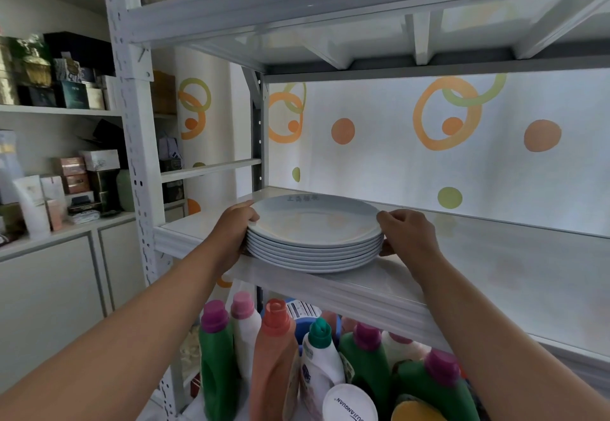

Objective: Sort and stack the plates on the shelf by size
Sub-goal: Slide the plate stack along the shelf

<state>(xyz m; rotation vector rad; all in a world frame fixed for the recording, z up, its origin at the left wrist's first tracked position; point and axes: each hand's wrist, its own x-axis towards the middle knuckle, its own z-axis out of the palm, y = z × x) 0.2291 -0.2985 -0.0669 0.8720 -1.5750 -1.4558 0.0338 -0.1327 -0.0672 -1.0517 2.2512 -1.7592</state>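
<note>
A stack of several white plates point(315, 239), all about the same size, rests on the white shelf point(495, 265) near its front left corner. My left hand point(236, 226) grips the stack's left rim, thumb over the top plate's edge. On the opposite rim, my right hand point(404, 230) has fingers over the top and the thumb low against the stack. The stack's underside touches the shelf surface as far as I can see.
An upper shelf point(363, 24) hangs close overhead. Below the plates stand several detergent bottles point(274, 354) with coloured caps. A perforated white upright point(135, 156) is at the left, with a cabinet of boxes point(72, 176) beyond. The shelf stretches bare to the right.
</note>
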